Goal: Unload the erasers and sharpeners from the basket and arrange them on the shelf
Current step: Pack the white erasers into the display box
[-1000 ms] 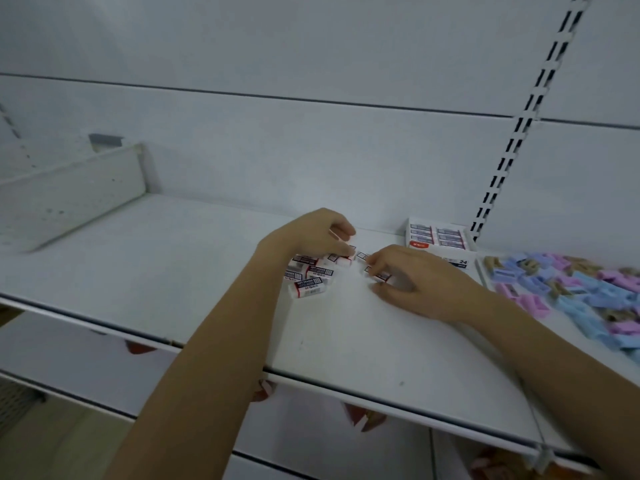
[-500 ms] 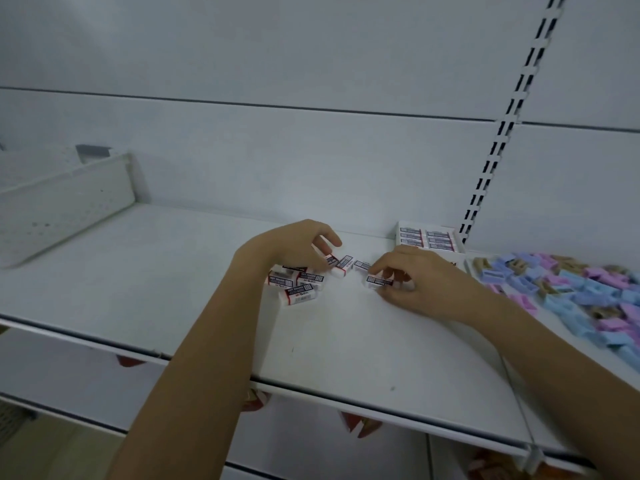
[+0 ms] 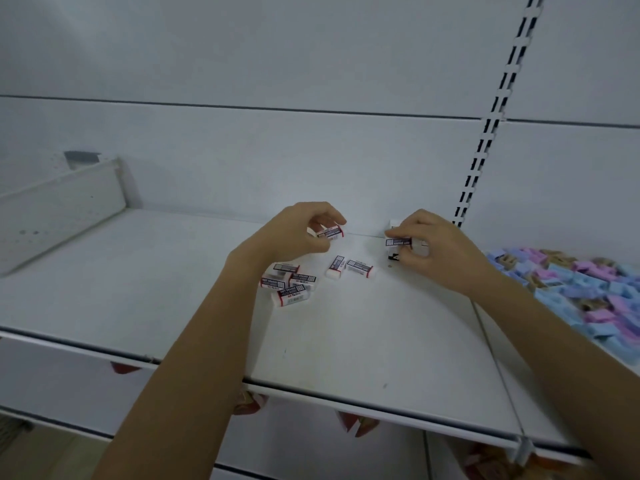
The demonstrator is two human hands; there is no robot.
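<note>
Pinching a small white eraser (image 3: 330, 233) by its printed sleeve, your left hand (image 3: 294, 233) hovers just above the shelf (image 3: 156, 289) near its back edge, thumb and fingertips curled round the piece. Your right hand (image 3: 438, 252) is likewise closed on a second eraser (image 3: 398, 242), held level between thumb and forefinger close to the back right corner of the same panel. Just behind that hand a white box (image 3: 394, 223) stands against the back wall; your fingers hide most of it.

Between your two wrists the loose erasers (image 3: 289, 284) lie flat on the shelf: a cluster of four, touching and overlapping, below your left hand, and two more (image 3: 348, 267) side by side nearer the middle, each at its own angle.

On the adjoining panel to the right, a heap of sharpeners (image 3: 588, 289) in blue, pink and tan spreads toward the front edge, partly blurred. A slotted upright (image 3: 485, 150) rises from the back wall above your right hand.
</note>
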